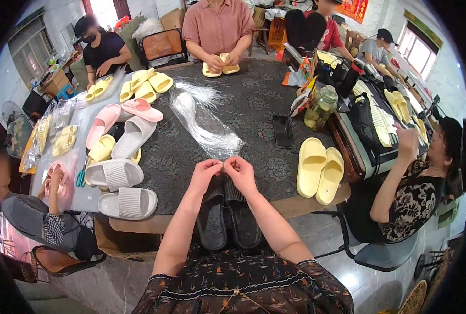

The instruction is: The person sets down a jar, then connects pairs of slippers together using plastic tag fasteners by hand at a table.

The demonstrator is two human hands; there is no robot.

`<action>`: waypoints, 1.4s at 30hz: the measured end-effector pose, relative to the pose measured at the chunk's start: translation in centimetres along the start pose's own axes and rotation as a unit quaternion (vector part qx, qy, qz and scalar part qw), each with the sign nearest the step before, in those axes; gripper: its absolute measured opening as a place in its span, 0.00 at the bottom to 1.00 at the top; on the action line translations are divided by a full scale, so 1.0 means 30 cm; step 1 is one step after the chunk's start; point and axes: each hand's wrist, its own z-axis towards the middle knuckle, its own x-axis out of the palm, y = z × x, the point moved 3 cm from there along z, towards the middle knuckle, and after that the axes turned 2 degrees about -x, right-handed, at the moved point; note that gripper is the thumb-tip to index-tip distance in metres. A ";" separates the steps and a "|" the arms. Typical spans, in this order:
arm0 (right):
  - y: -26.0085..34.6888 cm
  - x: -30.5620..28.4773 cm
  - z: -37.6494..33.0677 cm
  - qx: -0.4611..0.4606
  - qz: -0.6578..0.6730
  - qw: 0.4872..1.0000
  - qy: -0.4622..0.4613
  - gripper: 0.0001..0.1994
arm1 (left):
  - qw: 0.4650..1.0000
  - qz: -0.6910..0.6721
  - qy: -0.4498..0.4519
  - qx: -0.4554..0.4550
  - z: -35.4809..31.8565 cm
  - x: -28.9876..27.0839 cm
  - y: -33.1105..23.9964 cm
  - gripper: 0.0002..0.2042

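A pair of black slide slippers (pixel 212 222) lies at the near table edge in front of me, toes pointing away. Over their far ends, my left hand (pixel 206 177) and my right hand (pixel 240 175) meet with thumbs and fingers pinched together. Whatever sits between the fingertips is too small to make out. Just beyond my hands lies a long bundle of clear plastic strands (pixel 201 125), partly in a clear bag.
Grey slippers (pixel 127 203), pink slippers (pixel 102 124) and yellow slippers (pixel 145 92) lie to the left. A yellow pair (pixel 312 166), a phone (pixel 283 131) and a glass jar (pixel 322 107) are on the right. Several people sit around the table; one handles yellow slippers (pixel 212 65) opposite.
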 end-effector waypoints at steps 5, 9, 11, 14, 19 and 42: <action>0.018 -0.002 -0.003 0.022 -0.017 1.000 -0.002 0.06 | 0.999 -0.008 -0.040 0.008 -0.005 0.000 -0.003 0.06; 0.016 -0.005 -0.005 0.018 -0.023 1.000 0.002 0.05 | 0.999 -0.019 -0.033 -0.007 -0.009 -0.002 -0.005 0.06; 0.017 -0.003 -0.006 0.015 -0.016 1.000 0.005 0.05 | 0.999 -0.023 -0.022 -0.007 -0.006 -0.008 0.000 0.06; 0.013 0.002 -0.006 0.023 0.004 1.000 0.007 0.05 | 1.000 -0.012 -0.008 -0.010 0.002 -0.020 0.012 0.06; 0.012 0.000 -0.006 0.031 0.012 0.999 0.005 0.04 | 1.000 0.012 -0.001 -0.017 0.011 -0.022 0.026 0.06; 0.011 -0.003 -0.001 0.028 -0.027 0.999 -0.008 0.06 | 0.998 0.041 -0.023 0.053 -0.005 0.023 0.018 0.04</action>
